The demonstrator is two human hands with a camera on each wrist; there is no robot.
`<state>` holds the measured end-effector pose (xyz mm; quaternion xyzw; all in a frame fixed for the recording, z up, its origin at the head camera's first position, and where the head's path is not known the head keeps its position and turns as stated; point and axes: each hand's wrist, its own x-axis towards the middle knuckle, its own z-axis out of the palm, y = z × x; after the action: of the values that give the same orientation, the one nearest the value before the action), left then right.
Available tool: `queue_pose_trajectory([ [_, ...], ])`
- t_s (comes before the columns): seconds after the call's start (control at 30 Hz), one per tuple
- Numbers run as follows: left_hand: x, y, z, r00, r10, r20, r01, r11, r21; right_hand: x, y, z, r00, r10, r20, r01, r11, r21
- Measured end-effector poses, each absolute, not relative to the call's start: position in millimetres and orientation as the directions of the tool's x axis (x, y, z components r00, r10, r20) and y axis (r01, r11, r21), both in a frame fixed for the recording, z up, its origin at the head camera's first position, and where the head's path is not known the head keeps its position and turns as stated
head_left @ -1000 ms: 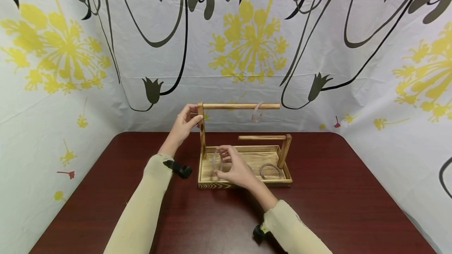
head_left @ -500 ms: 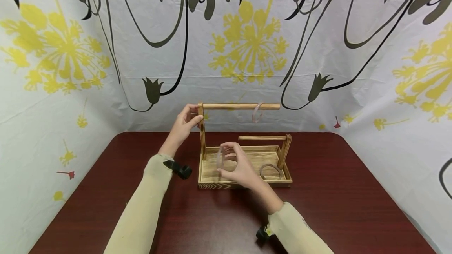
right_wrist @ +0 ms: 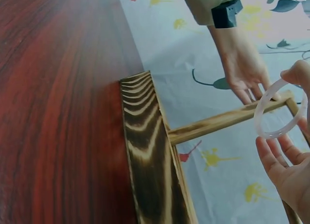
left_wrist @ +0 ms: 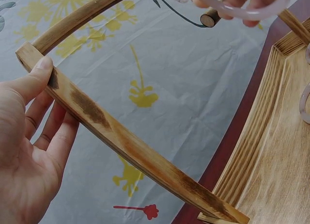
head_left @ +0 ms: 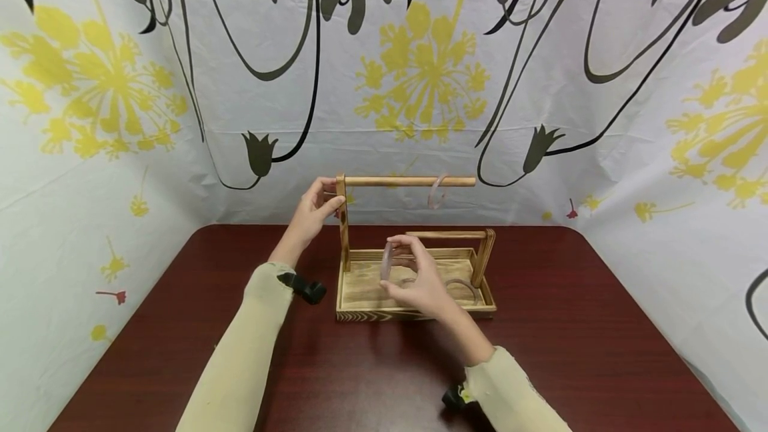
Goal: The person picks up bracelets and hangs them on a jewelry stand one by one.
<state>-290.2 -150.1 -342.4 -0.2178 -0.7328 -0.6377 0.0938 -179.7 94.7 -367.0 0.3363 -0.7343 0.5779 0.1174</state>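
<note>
My left hand (head_left: 312, 211) grips the top of the tall wooden post (left_wrist: 128, 144) of a bangle stand, thumb on the near face and fingers behind. My right hand (head_left: 423, 282) pinches a pale translucent bangle (right_wrist: 260, 112) between thumb and fingers, above the stand's wooden tray (head_left: 366, 316). The held bangle stands almost edge-on in the head view. From the post runs a long upper bar (head_left: 390, 181), with a pinkish bangle (head_left: 432, 195) hanging near its free end. Another bangle (head_left: 474, 289) lies in the tray's right side; one more is partly hidden behind my right hand.
A shorter lower bar (head_left: 450, 235) on its own post (head_left: 484, 259) rises from the tray's right end. The stand sits on a dark red table (head_left: 336, 379). Behind it hangs a white cloth (head_left: 300, 99) with yellow and grey plant prints.
My right hand has raised the bangle and moved it rightward over the tray, turning it more edge-on to the head view. My left hand stays on the post.
</note>
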Motion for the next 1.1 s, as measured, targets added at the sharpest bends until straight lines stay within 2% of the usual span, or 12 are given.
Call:
queue_pose_trajectory([
  [0.33,-287,-150,-341,-0.886,0.203,0.416,0.442,0.102,0.891,-198,115,-378,-0.753,-0.293,0.59,-0.643,0.138,-0.753],
  [0.63,-288,-150,-342,-0.888,0.199,0.415,0.441,0.106,0.891,-204,137,-367,-0.743,-0.26,0.616,-0.664,0.177,-0.726],
  [1.1,-286,-151,-340,-0.884,0.217,0.414,0.443,0.107,0.89,-215,168,-348,-0.777,-0.119,0.618,-0.624,0.274,-0.732],
])
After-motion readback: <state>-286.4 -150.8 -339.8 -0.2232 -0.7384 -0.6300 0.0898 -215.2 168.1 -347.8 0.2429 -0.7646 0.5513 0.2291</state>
